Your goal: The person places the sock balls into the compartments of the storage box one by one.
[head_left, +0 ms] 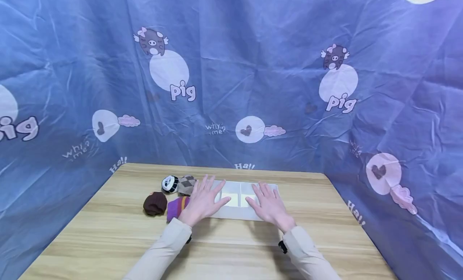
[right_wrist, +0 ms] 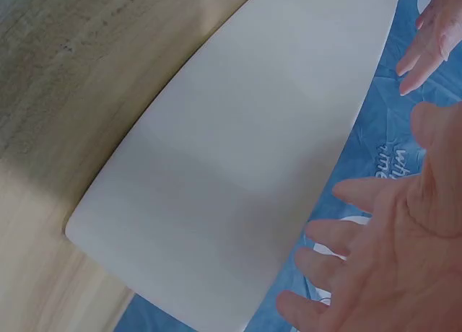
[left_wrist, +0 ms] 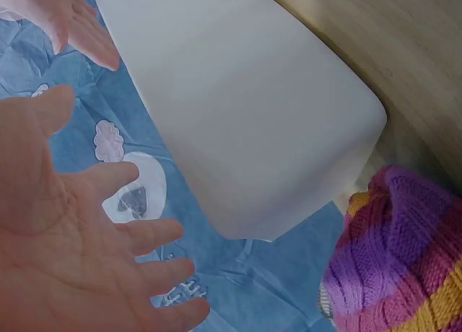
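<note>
A white divided box (head_left: 231, 213) stands on the wooden table, its compartments partly covered by the hands in the head view. My left hand (head_left: 203, 200) is over the box's left end, fingers spread and pointing forward, with nothing in its grasp. Over the right end is my right hand (head_left: 269, 205), also spread and holding nothing. Both wrist views show the palms above the rim, beside the box's smooth front wall (right_wrist: 216, 144). A purple, pink and yellow striped knit hat (left_wrist: 393, 252) lies just left of the box, partly hidden behind my left hand in the head view.
Left of the box are a dark brown knit hat (head_left: 155, 203), a black-and-white knitted item (head_left: 170, 184) and a grey-brown diamond-patterned knitted item (head_left: 187, 185). Blue printed curtains (head_left: 231, 91) border the table's back and sides.
</note>
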Demonstrator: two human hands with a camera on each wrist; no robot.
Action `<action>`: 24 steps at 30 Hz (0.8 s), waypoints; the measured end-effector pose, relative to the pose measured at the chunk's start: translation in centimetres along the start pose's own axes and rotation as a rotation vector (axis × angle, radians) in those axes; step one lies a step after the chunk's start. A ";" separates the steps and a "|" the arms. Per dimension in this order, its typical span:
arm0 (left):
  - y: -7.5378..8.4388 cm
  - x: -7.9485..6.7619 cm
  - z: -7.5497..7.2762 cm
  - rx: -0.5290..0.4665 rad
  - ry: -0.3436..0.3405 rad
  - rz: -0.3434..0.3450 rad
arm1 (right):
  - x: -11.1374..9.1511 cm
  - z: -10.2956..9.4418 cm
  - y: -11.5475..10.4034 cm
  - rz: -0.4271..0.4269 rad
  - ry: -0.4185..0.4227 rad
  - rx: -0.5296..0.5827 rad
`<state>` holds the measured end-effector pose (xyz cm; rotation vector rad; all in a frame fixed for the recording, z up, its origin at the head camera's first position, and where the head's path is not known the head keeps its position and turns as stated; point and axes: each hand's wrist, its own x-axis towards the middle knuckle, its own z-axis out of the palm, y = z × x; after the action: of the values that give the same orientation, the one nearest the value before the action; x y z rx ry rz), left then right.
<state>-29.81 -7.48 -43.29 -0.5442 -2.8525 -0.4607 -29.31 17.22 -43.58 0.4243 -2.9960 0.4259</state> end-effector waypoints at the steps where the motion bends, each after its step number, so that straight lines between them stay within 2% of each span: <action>1: 0.0 0.0 -0.1 0.001 0.002 -0.002 | 0.1 -0.1 0.0 -0.003 0.010 0.006; 6: -0.1 0.2 -0.2 -0.002 0.019 -0.002 | 0.1 -0.4 0.3 -0.025 0.073 0.046; 11: -0.3 0.3 0.0 -0.016 0.005 -0.002 | -0.1 -0.5 1.0 -0.052 0.136 0.092; 14: -0.5 0.4 0.1 -0.026 0.033 0.004 | -0.3 -0.4 1.5 -0.051 0.184 0.150; 18: -0.9 0.3 0.0 -0.059 0.071 -0.007 | -0.6 -0.3 2.3 -0.009 0.221 0.251; 24: -1.7 0.1 0.1 -0.162 0.124 -0.041 | -1.0 -0.2 3.8 0.063 0.232 0.408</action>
<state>-30.55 -8.95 -43.85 -0.4670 -2.7275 -0.7117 -29.43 21.00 -44.50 0.2827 -2.6950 1.0238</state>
